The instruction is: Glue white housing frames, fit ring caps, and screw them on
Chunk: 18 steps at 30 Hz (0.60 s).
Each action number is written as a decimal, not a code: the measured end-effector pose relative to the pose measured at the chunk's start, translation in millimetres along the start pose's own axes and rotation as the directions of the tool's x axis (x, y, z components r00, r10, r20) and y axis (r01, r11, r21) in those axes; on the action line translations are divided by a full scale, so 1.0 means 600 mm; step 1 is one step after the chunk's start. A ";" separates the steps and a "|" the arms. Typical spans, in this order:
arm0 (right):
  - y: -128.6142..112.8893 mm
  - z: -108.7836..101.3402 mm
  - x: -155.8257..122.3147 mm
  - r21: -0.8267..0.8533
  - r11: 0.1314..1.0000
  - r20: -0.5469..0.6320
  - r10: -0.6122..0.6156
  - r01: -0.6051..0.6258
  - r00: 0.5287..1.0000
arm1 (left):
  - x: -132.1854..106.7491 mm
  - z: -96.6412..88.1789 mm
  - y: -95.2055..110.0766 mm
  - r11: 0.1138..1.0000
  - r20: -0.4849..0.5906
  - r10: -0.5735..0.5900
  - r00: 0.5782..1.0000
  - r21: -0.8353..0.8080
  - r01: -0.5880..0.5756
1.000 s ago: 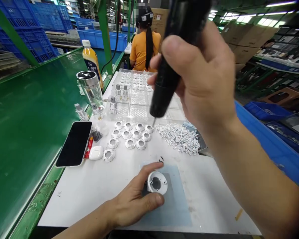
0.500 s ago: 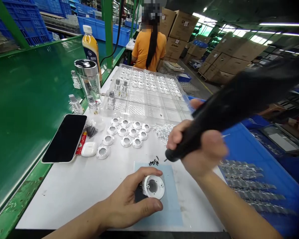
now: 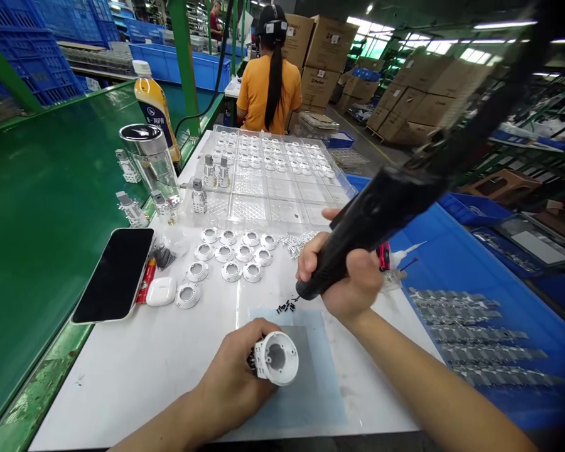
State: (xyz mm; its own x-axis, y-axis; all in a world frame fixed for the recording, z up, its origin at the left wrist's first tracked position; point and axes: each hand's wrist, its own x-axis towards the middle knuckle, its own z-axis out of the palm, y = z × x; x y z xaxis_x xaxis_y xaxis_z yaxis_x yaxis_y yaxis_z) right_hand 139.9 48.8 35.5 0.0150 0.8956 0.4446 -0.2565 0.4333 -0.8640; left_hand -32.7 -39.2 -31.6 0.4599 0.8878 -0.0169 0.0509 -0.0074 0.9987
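My left hand (image 3: 228, 386) is shut around a white round housing (image 3: 276, 358), whose hollow centre faces up and whose far side is hidden by my fingers. My right hand (image 3: 343, 276) grips a black electric screwdriver (image 3: 371, 226), its tip low over a small pile of black screws (image 3: 286, 306) on the white table (image 3: 122, 402). Below my left hand lies a pale blue-grey mat (image 3: 301, 383). Several white flanged rings (image 3: 230, 271) sit beyond it, in front of a clear plastic tray (image 3: 263, 188) of parts. A small heap of white pieces (image 3: 294, 246) lies next to the rings.
A phone (image 3: 113, 275), a white earbud case (image 3: 161, 291), a glass tumbler (image 3: 149, 160) and a bottle (image 3: 153, 103) stand at the left. Metal parts lie on a blue surface (image 3: 480, 339) at the right. A co-worker in an orange shirt (image 3: 268, 94) sits beyond the table.
My view has tilted up and shifted. The screwdriver now slants toward the upper right, its tip near the screws, and my left hand has closed further around the housing.
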 end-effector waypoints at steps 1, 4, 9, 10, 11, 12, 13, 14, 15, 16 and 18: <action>-0.013 0.006 0.000 0.014 1.000 0.008 0.009 -0.009 1.000 | 0.000 -0.001 0.002 1.000 -0.065 -0.008 0.998 0.004 0.008; -0.046 0.025 -0.002 0.074 0.995 0.055 0.058 -0.062 0.997 | 0.004 -0.009 0.013 0.999 -0.230 -0.001 0.973 0.041 0.011; -0.071 0.044 -0.016 0.132 0.974 0.133 0.169 -0.186 0.977 | 0.011 -0.015 0.024 0.997 -0.247 0.076 0.966 0.036 -0.069; -0.072 0.046 -0.018 0.136 0.968 0.143 0.192 -0.212 0.971 | 0.011 -0.014 0.024 0.996 -0.239 0.087 0.967 0.041 -0.079; -0.074 0.048 -0.021 0.143 0.962 0.147 0.210 -0.231 0.967 | 0.010 -0.013 0.023 0.996 -0.234 0.089 0.968 0.047 -0.080; -0.076 0.049 -0.023 0.152 0.956 0.148 0.229 -0.251 0.962 | 0.009 -0.013 0.021 0.996 -0.228 0.083 0.970 0.050 -0.073; -0.077 0.050 -0.024 0.162 0.949 0.153 0.247 -0.271 0.957 | 0.008 -0.012 0.020 0.997 -0.223 0.072 0.972 0.050 -0.062; -0.079 0.050 -0.026 0.171 0.943 0.157 0.261 -0.286 0.953 | 0.007 -0.011 0.019 0.998 -0.217 0.057 0.975 0.047 -0.047; -0.080 0.051 -0.027 0.178 0.939 0.166 0.266 -0.294 0.950 | 0.006 -0.011 0.018 0.998 -0.210 0.041 0.977 0.045 -0.032; -0.082 0.051 -0.027 0.180 0.938 0.173 0.268 -0.298 0.948 | 0.005 -0.011 0.017 0.999 -0.205 0.030 0.978 0.045 -0.021; -0.083 0.050 -0.027 0.174 0.940 0.183 0.264 -0.295 0.947 | 0.004 -0.010 0.016 0.999 -0.200 0.027 0.979 0.048 -0.018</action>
State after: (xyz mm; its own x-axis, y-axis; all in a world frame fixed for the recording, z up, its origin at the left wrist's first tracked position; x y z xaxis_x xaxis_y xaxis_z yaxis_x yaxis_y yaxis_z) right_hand 123.3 9.5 78.0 -0.2300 0.9440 0.2365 -0.4131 0.1253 -0.9020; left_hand -36.4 -34.2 -21.7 0.2744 0.9614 0.0206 0.0852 -0.0456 0.9953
